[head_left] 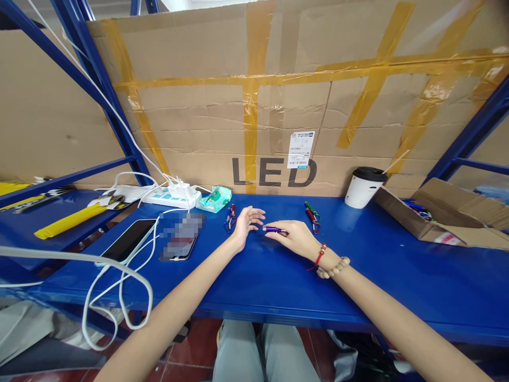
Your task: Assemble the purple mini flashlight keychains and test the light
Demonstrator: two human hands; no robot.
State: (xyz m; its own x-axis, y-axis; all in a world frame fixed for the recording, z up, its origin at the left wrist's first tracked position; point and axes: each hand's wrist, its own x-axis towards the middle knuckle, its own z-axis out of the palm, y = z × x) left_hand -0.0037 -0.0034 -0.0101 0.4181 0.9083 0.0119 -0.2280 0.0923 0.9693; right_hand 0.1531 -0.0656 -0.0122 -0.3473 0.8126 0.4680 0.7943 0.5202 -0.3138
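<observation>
A small purple metal tube, perhaps a mini flashlight, is pinched between the thumb and fingers of my right hand, just above the blue shelf. Its far end points left toward my left hand. That hand rests on its side with fingers spread and curved, holding nothing. Behind it lie small tubes with carabiner clips, one of them red. Beyond my right hand are a green tube with a clip and a red tube with a clip.
A cardboard tray with blue items and a lidded paper cup stand at right. On the left are two phones, one a black-screened phone, white cables, a power strip and a green packet. A large carton forms the back.
</observation>
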